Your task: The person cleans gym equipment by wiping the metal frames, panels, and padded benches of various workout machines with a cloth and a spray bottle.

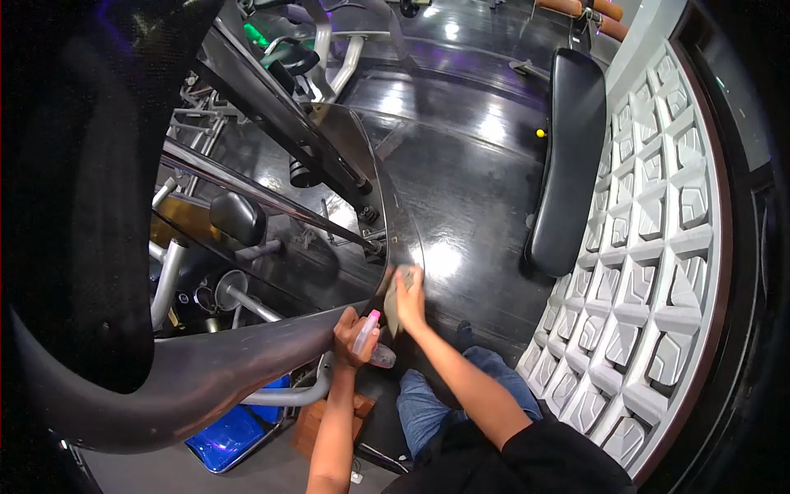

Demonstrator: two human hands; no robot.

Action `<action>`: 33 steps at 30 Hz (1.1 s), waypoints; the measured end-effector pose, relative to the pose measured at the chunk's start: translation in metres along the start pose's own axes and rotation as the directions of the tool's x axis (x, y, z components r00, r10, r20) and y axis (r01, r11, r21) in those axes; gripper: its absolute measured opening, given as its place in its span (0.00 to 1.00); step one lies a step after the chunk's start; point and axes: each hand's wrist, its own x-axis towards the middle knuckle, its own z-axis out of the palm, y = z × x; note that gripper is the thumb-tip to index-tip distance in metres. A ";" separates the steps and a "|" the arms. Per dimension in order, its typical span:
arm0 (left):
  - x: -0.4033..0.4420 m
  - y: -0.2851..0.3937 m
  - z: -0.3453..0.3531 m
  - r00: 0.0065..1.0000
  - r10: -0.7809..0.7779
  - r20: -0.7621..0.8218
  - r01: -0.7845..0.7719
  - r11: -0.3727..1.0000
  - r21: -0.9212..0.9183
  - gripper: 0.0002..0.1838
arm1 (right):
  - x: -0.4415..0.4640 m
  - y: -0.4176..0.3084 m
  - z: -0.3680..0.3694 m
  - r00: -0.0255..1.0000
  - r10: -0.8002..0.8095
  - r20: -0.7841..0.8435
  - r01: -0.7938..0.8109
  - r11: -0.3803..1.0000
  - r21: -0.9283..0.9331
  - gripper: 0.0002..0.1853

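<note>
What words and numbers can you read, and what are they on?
None that I can read.
Bottle in the left hand: no readable label.
Cloth in the right hand: no readable writing.
Pale marks on the dark block by the metal bars: too small to read.

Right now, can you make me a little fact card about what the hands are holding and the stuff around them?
Left hand: holds a see-through spray bottle with a pink top
Right hand: holds a greyish cloth at the machine's curved dark rim; can't tell how firmly it presses
Floor: dark and shiny
By the wall: a long black pad
Wall: white, with raised blocky shapes
Small bright thing: a yellow knob or ball beside the black pad
Below the rim: something blue and shiny
</note>
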 end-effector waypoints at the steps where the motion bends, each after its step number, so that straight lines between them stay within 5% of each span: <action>1: 0.000 -0.001 0.001 0.999 0.029 -0.014 -0.029 1.000 0.000 0.14 | 0.022 -0.014 0.000 0.999 0.011 -0.047 -0.010 1.000 0.026 0.19; 2: 0.001 0.002 0.000 0.999 0.028 -0.019 -0.028 1.000 0.000 0.14 | 0.045 -0.034 -0.005 0.994 0.106 0.009 -0.107 0.992 0.070 0.20; 6: 0.001 0.003 0.000 1.000 0.000 -0.024 -0.001 0.999 -0.037 0.13 | 0.091 -0.078 -0.007 0.992 -0.093 0.088 0.093 0.996 -0.003 0.18; 10: -0.001 -0.003 0.003 1.000 -0.004 -0.024 0.004 1.000 -0.030 0.13 | 0.044 -0.064 -0.009 0.995 0.028 0.099 -0.034 0.998 0.057 0.18; 12: -0.003 -0.011 0.006 1.000 0.015 -0.026 -0.016 0.999 -0.032 0.13 | 0.004 -0.047 -0.012 0.995 -0.095 0.036 0.094 0.995 0.025 0.19; 13: -0.002 -0.008 0.006 0.999 0.027 -0.024 -0.027 0.999 -0.019 0.14 | -0.014 -0.032 -0.013 0.987 0.001 0.162 -0.016 0.996 0.087 0.18; 16: 0.002 0.007 -0.001 1.000 0.006 -0.027 -0.006 1.000 -0.030 0.14 | -0.041 -0.045 -0.040 0.924 -0.158 0.348 0.135 0.987 0.090 0.14; 23: 0.006 0.008 -0.004 0.999 0.041 -0.015 -0.042 0.997 -0.061 0.15 | 0.038 -0.089 -0.031 0.930 -0.368 -0.026 0.367 0.930 -0.021 0.19; 26: 0.012 0.011 -0.005 0.997 0.072 -0.036 -0.075 0.993 -0.096 0.15 | 0.051 -0.117 -0.030 0.948 -0.316 0.032 0.318 0.946 -0.061 0.20; 29: 0.006 0.003 0.001 0.997 0.050 -0.051 -0.055 0.994 -0.098 0.14 | 0.030 -0.131 -0.046 0.865 -0.394 0.311 0.488 0.807 -0.333 0.18; 33: 0.004 0.002 0.003 0.998 0.020 -0.068 -0.031 0.986 -0.162 0.13 | 0.012 -0.116 -0.065 0.746 -0.525 0.410 0.635 0.746 -0.200 0.18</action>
